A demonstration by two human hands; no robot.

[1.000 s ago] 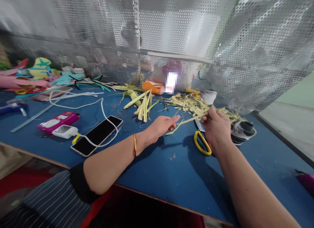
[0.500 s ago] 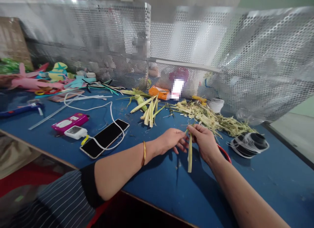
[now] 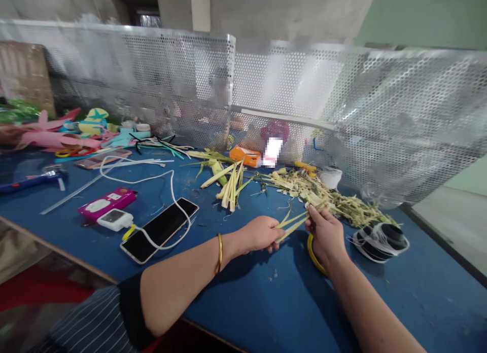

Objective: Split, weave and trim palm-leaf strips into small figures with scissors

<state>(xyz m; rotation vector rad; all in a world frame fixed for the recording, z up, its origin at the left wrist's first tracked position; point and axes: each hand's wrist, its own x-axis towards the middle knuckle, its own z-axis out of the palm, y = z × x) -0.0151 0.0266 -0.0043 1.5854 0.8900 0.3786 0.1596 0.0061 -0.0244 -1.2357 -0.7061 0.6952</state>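
A thin pale-green leaf strip (image 3: pixel 293 221) stretches between both hands just above the blue table (image 3: pixel 247 297). My left hand (image 3: pixel 261 234) pinches its near end, a gold bangle on that wrist. My right hand (image 3: pixel 325 231) grips the far end beside a heap of leaf scraps (image 3: pixel 323 193). Under my right hand lie yellow-handled scissors (image 3: pixel 312 251), mostly hidden. A bundle of cut leaf strips (image 3: pixel 228 178) lies further back.
A phone (image 3: pixel 160 230) with a white cable, a white charger (image 3: pixel 114 219) and a pink case (image 3: pixel 106 203) sit at left. A spool of thread (image 3: pixel 380 237) is at right. A perforated metal screen (image 3: pixel 304 99) walls the back. Coloured craft pieces (image 3: pixel 68 135) crowd the far left.
The strip hung downward from my right hand half a second ago; now my left hand holds its lower end and it lies nearly level between both hands.
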